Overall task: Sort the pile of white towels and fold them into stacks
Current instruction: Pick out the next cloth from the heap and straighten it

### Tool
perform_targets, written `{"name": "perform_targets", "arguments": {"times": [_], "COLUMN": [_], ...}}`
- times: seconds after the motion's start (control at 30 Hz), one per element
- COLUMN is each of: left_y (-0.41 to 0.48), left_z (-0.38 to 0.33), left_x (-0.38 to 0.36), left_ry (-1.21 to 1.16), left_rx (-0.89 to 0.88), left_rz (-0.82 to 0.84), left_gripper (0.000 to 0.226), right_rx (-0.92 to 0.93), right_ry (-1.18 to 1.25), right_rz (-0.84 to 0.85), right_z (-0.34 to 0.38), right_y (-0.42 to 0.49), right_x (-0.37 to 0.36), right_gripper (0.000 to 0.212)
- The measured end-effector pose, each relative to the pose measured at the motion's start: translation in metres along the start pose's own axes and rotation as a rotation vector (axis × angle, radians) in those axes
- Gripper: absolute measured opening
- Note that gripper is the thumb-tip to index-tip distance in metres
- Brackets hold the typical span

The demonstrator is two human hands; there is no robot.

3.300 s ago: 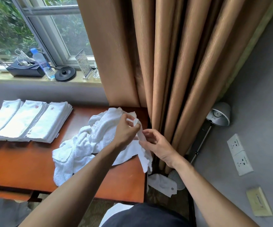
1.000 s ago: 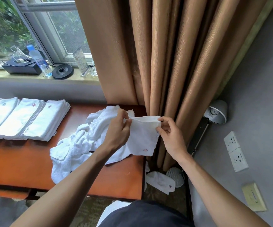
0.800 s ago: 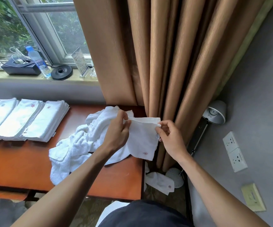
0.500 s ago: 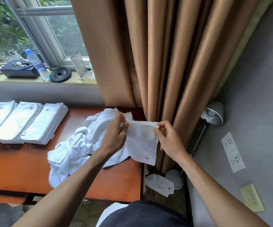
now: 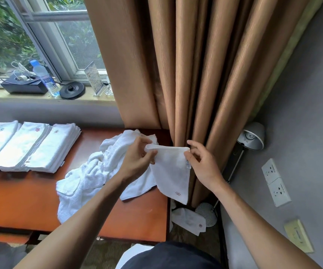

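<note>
Left hand point(image 5: 137, 162) is closed in a pinch on the top left corner of a small white towel point(image 5: 172, 171), thumb against fingertips. Right hand point(image 5: 203, 166) is pinched on the top right corner by thumb and fingers, with the other fingers loosely spread. The top edge is held stretched between the two hands, in the air above the counter's right end. The rest of the towel hangs free, and a small logo is seen near its lower corner.

The step is judged to be spreading the towel ahead of the first fold.

An unsorted pile point(image 5: 98, 171) of crumpled white towels is left on the counter point(image 5: 11, 200), just beside and partly behind the left hand. Three folded stacks point(image 5: 30, 146) are lined up side by side at the far left of the counter, well apart from the pile.

One more towel point(image 5: 188, 220) is seen on the floor by the curtain point(image 5: 176, 74), below the counter's right edge.

The task is judged well along but not finished, with the held towel, the pile and the floor towel left to fold.
</note>
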State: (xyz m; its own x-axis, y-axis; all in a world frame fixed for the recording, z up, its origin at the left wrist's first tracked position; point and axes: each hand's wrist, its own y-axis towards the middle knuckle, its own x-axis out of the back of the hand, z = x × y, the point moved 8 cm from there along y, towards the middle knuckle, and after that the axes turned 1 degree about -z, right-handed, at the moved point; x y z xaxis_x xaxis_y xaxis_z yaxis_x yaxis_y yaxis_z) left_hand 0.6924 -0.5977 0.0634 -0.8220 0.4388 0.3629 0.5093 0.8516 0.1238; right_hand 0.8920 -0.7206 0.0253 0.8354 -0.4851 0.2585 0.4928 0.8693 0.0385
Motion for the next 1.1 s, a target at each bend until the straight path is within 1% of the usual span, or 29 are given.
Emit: {"name": "perform_targets", "arguments": {"times": [0.07, 0.13, 0.2, 0.27, 0.3, 0.37, 0.4, 0.5, 0.57, 0.6, 0.63, 0.7, 0.73, 0.77, 0.8, 0.83, 0.87, 0.9, 0.93, 0.97, 1.0, 1.07, 1.1], "left_y": [0.001, 0.002, 0.002, 0.003, 0.004, 0.005, 0.006, -0.001, -0.012, -0.016, -0.018, -0.017, -0.015, -0.012, -0.01, -0.009, -0.008, -0.008, -0.01, -0.011, -0.014, -0.019, -0.021], "left_z": [-0.005, -0.012, -0.013, -0.015, -0.016, -0.012, -0.005, 0.033, 0.055, 0.064, 0.073, 0.083, 0.082, 0.077, 0.07, 0.059, 0.049, 0.04, 0.032, 0.023, 0.015, 0.002, -0.003], "left_x": [-0.004, -0.011, -0.019, -0.018, -0.013, -0.003, -0.001, -0.011, -0.018, -0.02, -0.021, -0.023, -0.024, -0.025, -0.027, -0.03, -0.032, -0.035, -0.039, -0.043, -0.046, -0.044, -0.037], "left_ry": [0.021, 0.053, 0.09, 0.146, 0.168, 0.194, 0.22, 0.31, 0.333, 0.305, 0.274, 0.246, 0.249, 0.258, 0.272, 0.295, 0.325, 0.369, 0.429, 0.49, 0.533, 0.57, 0.584], "left_rx": [-0.031, -0.056, -0.061, -0.086, -0.099, -0.105, -0.082, 0.12, 0.217, 0.248, 0.269, 0.274, 0.247, 0.202, 0.145, 0.081, 0.017, -0.035, -0.077, -0.113, -0.141, -0.18, -0.197], "left_rz": [0.016, 0.054, 0.096, 0.08, 0.057, 0.059, 0.1, 0.291, 0.321, 0.301, 0.274, 0.244, 0.241, 0.24, 0.244, 0.251, 0.259, 0.275, 0.299, 0.319, 0.33, 0.319, 0.302], "left_gripper": [0.01, 0.011, 0.013, 0.012, 0.01, 0.009, 0.017, 0.045, 0.051, 0.048, 0.041, 0.019, 0.012, 0.007, 0.007, 0.01, 0.011, 0.009, 0.007, 0.01, 0.012, 0.012, 0.011], "right_rx": [-0.038, -0.038, 0.027, 0.135, 0.151, 0.144, 0.154, 0.181, 0.173, 0.156, 0.136, 0.063, 0.02, 0.005, 0.032, 0.098, 0.194, 0.287, 0.35, 0.365, 0.333, 0.251, 0.237], "right_ry": [-0.013, -0.088, -0.256, -0.426, -0.432, -0.348, -0.305, -0.24, -0.235, -0.237, -0.226, -0.195, -0.213, -0.294, -0.445, -0.605, -0.717, -0.778, -0.809, -0.83, -0.843, -0.849, -0.849], "right_rz": [0.048, 0.074, 0.122, 0.176, 0.197, 0.206, 0.197, 0.154, 0.11, 0.08, 0.044, -0.013, -0.027, -0.045, -0.069, -0.084, -0.081, -0.051, -0.001, 0.072, 0.158, 0.296, 0.329], "right_z": [-0.002, 0.004, 0.017, 0.034, 0.04, 0.048, 0.051, 0.061, 0.064, 0.062, 0.057, 0.044, 0.035, 0.027, 0.024, 0.026, 0.032, 0.038, 0.042, 0.04, 0.034, 0.021, 0.018], "right_y": [0.002, 0.004, 0.009, 0.013, 0.014, 0.017, 0.017, 0.017, 0.017, 0.016, 0.014, 0.008, 0.004, 0.002, 0.0, -0.002, -0.003, -0.005, -0.006, -0.006, -0.007, -0.011, -0.011], "right_x": [-0.002, -0.007, -0.019, -0.035, -0.041, -0.047, -0.047, -0.041, -0.032, -0.025, -0.017, 0.001, 0.01, 0.019, 0.025, 0.027, 0.021, 0.01, -0.005, -0.022, -0.037, -0.062, -0.07], "right_gripper": [0.04, 0.037, 0.026, 0.01, 0.004, 0.008, 0.01, 0.01, 0.007, 0.006, 0.007, 0.009, 0.01, 0.017, 0.03, 0.047, 0.062, 0.071, 0.075, 0.072, 0.062, 0.032, 0.02]}}
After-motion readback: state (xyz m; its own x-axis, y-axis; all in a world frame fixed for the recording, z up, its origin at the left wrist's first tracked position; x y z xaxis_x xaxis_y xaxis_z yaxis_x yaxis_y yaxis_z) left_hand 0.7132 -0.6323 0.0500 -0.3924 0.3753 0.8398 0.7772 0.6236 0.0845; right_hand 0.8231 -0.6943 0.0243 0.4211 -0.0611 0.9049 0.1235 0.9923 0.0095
